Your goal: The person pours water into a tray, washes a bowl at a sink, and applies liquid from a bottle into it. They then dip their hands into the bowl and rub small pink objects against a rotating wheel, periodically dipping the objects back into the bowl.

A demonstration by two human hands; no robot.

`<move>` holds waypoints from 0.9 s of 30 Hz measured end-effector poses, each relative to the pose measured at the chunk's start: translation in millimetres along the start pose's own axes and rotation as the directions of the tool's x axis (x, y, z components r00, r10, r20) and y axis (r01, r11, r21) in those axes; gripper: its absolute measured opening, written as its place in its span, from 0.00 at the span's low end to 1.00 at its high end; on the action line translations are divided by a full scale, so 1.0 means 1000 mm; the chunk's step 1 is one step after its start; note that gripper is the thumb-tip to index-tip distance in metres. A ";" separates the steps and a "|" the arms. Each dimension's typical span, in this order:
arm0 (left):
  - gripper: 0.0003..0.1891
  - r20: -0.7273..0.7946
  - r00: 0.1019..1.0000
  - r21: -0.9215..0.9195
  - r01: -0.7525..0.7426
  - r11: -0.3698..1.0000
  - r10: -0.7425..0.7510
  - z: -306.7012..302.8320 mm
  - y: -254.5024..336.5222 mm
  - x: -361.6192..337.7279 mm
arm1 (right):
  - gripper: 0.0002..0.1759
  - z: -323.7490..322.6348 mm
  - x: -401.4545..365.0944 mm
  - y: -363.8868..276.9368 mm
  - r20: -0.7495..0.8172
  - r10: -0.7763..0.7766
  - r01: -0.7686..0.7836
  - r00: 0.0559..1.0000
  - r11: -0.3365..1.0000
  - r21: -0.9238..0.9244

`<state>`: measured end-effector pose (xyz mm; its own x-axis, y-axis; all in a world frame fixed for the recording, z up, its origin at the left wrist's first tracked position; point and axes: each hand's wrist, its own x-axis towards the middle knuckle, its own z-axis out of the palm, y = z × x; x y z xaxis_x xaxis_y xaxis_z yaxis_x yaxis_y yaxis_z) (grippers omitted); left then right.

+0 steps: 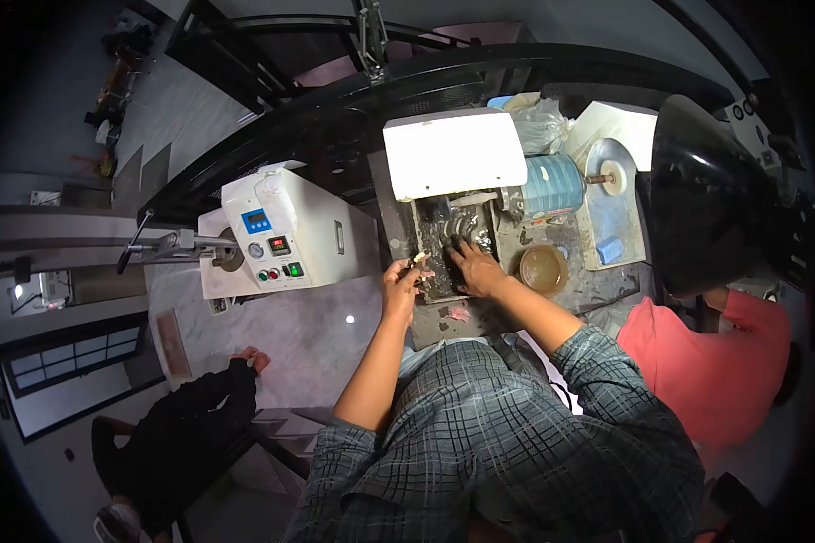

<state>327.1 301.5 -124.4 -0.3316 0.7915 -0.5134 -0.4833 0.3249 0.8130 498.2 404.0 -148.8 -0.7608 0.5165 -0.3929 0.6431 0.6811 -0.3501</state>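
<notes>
My left hand (398,291) is at the left rim of a dark, wet tray (432,297), its fingers closed on a small cream-and-pink piece that looks like a denture (421,259). My right hand (476,271) reaches into the tray from the right. Its fingers are spread and touch the grey wet paste (465,223) there; the fingertips are partly smeared with it. Above the tray sits a white hood (455,152), with a shaft under its lower edge. Just right of my right hand stands a round bowl (543,270) of brownish liquid.
A blue motor (554,186) joins the tray to a second basin (618,226) with a pale wheel (614,178) and a blue block (609,250). Left is a white machine (290,226) with displays. A person in red (706,362) sits at right; another in black (181,434) is at left.
</notes>
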 end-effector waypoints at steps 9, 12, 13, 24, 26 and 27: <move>0.06 0.025 1.000 0.069 0.005 0.998 -0.007 0.003 0.005 0.004 | 0.48 0.003 -0.005 0.000 -0.039 0.074 -0.070 0.996 0.993 0.096; 0.07 -0.023 1.000 0.159 0.022 0.987 -0.018 -0.007 -0.011 0.010 | 0.47 0.005 -0.008 -0.002 -0.086 0.080 -0.075 0.993 0.995 0.063; 0.07 -0.018 1.000 0.160 0.020 0.987 -0.017 -0.005 -0.009 0.008 | 0.46 0.005 -0.011 -0.004 -0.133 0.078 -0.072 0.988 0.996 0.045; 0.07 -0.055 0.998 0.076 0.011 0.997 -0.006 0.011 -0.017 -0.007 | 0.44 0.025 -0.068 -0.018 0.088 0.045 -0.056 0.995 0.991 0.119; 0.07 -0.048 0.999 0.086 0.010 0.996 -0.006 0.020 -0.009 -0.010 | 0.42 0.020 -0.075 -0.017 0.093 0.036 -0.053 0.995 0.982 0.182; 0.07 -0.035 0.999 0.105 0.007 0.994 -0.004 0.017 -0.014 -0.004 | 0.40 0.017 -0.078 -0.014 0.113 0.009 -0.035 0.994 0.973 0.228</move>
<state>348.5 302.6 -129.3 -0.3578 0.7717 -0.5257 -0.3983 0.3831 0.8334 550.0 345.1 -127.1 -0.7405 0.4603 -0.4898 0.6719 0.5267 -0.5208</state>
